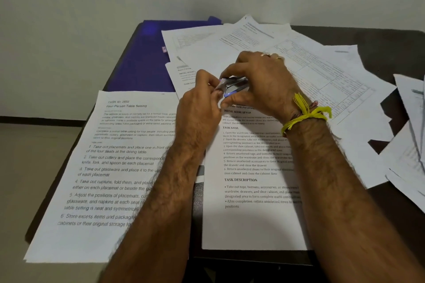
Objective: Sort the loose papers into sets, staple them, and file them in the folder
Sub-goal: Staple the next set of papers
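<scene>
From my seat I see the table [395,37] carrying everything: the folder [140,60] lies at the far left, its right part under the spread of loose papers [310,69] that fans across the far side to the right edge; nearest me, the table-setting sheet [110,167] lies left of the wardrobe sheet [248,220]. Above the wardrobe sheet's top edge sits the stapler [234,87], between my left hand [197,108] and right hand [259,82].
</scene>
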